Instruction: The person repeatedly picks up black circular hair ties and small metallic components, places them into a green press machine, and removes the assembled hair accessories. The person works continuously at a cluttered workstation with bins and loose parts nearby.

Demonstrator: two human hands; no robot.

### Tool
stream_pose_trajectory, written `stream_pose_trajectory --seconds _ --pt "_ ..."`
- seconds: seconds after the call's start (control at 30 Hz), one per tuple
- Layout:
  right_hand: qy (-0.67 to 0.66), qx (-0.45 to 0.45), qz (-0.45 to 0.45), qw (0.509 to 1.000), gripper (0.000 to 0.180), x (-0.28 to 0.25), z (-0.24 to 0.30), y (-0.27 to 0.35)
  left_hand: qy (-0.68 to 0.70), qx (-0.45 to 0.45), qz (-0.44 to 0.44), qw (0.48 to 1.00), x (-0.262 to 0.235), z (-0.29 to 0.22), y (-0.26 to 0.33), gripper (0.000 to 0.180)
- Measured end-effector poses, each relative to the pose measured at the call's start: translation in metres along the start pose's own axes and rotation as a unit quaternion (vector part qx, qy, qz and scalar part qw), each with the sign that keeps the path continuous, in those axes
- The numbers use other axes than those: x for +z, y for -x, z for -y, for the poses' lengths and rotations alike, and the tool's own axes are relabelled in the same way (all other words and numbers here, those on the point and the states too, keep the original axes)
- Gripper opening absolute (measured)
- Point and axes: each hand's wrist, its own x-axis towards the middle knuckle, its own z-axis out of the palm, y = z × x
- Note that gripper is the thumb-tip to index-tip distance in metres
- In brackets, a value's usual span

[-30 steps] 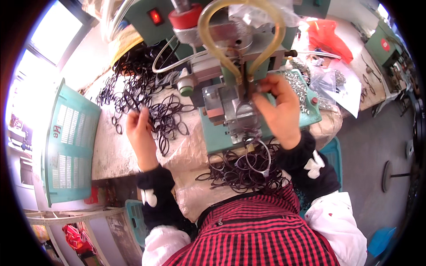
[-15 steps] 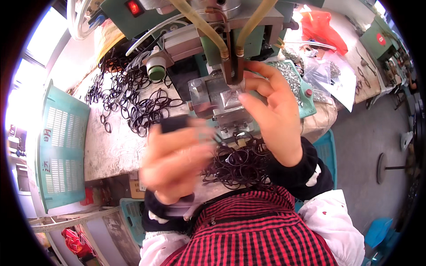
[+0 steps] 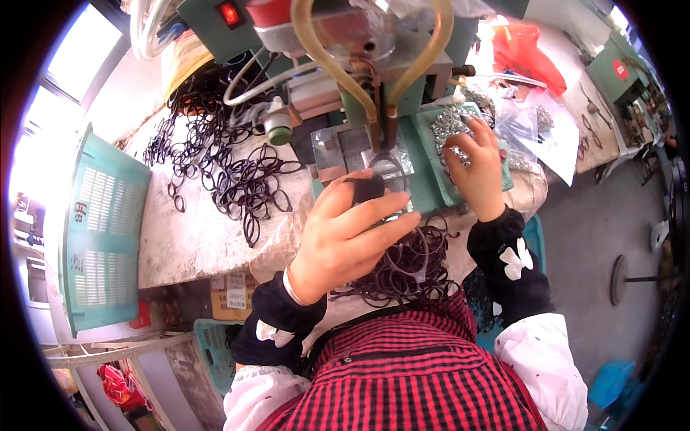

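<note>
My left hand [image 3: 345,237], with a black sleeve on one finger, is closed on a thin dark elastic loop [image 3: 424,251] just in front of the metal jig [image 3: 338,154]. Part of the loop reaches up toward the two upright electrodes [image 3: 383,133] of the machine. My right hand [image 3: 480,169] is over a green tray [image 3: 449,192] of small silver metal pieces [image 3: 447,126]. Its thumb and fingers are curled together among the pieces; what they pinch cannot be made out.
More dark loops [image 3: 402,276] lie in a heap close to my apron, and a larger pile [image 3: 230,165] spreads over the bench on the left. A green basket [image 3: 108,237] stands at the bench's left end. Clear plastic bags [image 3: 521,129] lie beyond the tray.
My right hand has left the jig and electrodes for the tray of metal pieces. My left hand has moved right and up, to the front of the jig.
</note>
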Motion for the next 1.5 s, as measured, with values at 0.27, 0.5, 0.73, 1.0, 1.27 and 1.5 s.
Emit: stream_pose_trajectory --seconds 0.27,0.5,0.73,1.0,1.27,1.5 --pt "-0.022 -0.027 -0.002 0.999 0.012 0.002 -0.012 -0.017 -0.107 -0.116 -0.015 0.987 -0.024 -0.053 0.053 0.034" --pt "-0.504 0.357 -0.160 0.770 0.013 -0.014 -0.040 0.038 -0.200 -0.278 -0.341 0.876 -0.129 -0.034 0.070 0.016" --pt "-0.528 0.337 -0.145 0.766 0.011 0.020 0.000 -0.011 -0.296 -0.322 0.097 0.894 -0.056 0.052 0.071 0.033" --pt "-0.401 0.338 -0.055 0.849 0.011 -0.033 0.007 0.032 -0.150 -0.368 -0.055 0.916 -0.029 0.117 0.143 0.016" --pt "-0.400 0.116 -0.022 0.909 0.022 -0.032 0.091 -0.039 0.217 -0.530 -0.395 0.718 -0.039 0.108 0.094 0.036" --pt "-0.532 0.213 -0.029 0.819 0.041 -0.007 0.107 -0.033 0.378 -0.526 -0.346 0.679 -0.044 0.044 0.064 0.029"
